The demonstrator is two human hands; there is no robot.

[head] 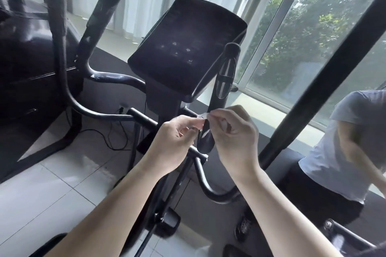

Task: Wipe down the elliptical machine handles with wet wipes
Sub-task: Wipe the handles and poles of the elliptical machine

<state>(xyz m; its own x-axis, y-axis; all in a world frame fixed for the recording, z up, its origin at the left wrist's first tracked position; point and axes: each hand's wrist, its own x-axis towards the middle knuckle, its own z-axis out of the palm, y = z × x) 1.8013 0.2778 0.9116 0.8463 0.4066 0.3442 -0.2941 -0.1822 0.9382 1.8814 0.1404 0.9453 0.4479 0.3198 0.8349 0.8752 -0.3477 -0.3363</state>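
Foam padding is seen on the tall swing handle (pixel 59 27) at far left, with the shorter left grip handle (pixel 98 21) near it; neither is touched. The dark console (pixel 188 48) is set at centre. Below it the left hand (pixel 173 142) is raised, its fingers (pixel 184 131) curled and pinching one end of the wet wipe (pixel 201 116); the wipe is stretched as a thin pale strip across the right grip handle (pixel 224 77), low on its shaft; its other end is pinched between thumb and forefinger of the right hand (pixel 231 131), the remaining fingers (pixel 227 125) being loosely curled. A dark slanted bar (pixel 323 81) and a figure in a pale shirt (pixel 342 142) are found at far right.

Tearing is judged likely if so thin a strip is pulled taut; an end could also be lost from either pinch; only a narrow band would be cleaned unless the wipe is spread; the left handles could be skipped altogether.

Whether the wipe touches the shaft or is merely held before it cannot be told; most of it is hidden by the fingers; the console markings are too dim to read; the figure is cut off at the edge, and whether it is a reflection cannot be decided.
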